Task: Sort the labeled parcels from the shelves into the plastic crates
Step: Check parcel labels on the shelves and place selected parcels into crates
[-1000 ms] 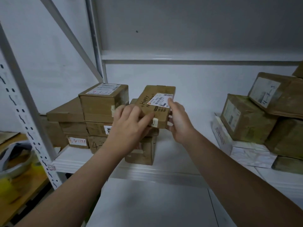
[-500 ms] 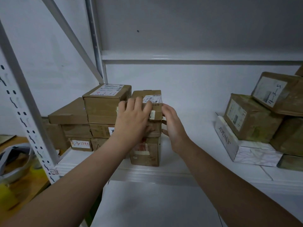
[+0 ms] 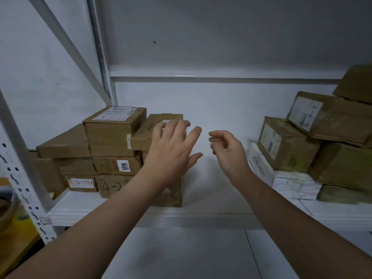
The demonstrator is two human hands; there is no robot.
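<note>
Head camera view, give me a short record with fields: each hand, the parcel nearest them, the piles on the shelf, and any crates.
left hand: fingers spread, holding nothing, in front of the flat parcel; contact unclear
right hand: loosely curled, holding nothing, above bare shelf
flat parcel: lies on top of the middle stack, label partly hidden
left pile: stacked brown boxes, including the box marked 1206
right pile: brown boxes, some resting on a white box
crates: none in view

Bare shelf [image 3: 217,178] between left stack [image 3: 112,150] and right pile [image 3: 314,150], seemingly.
</note>
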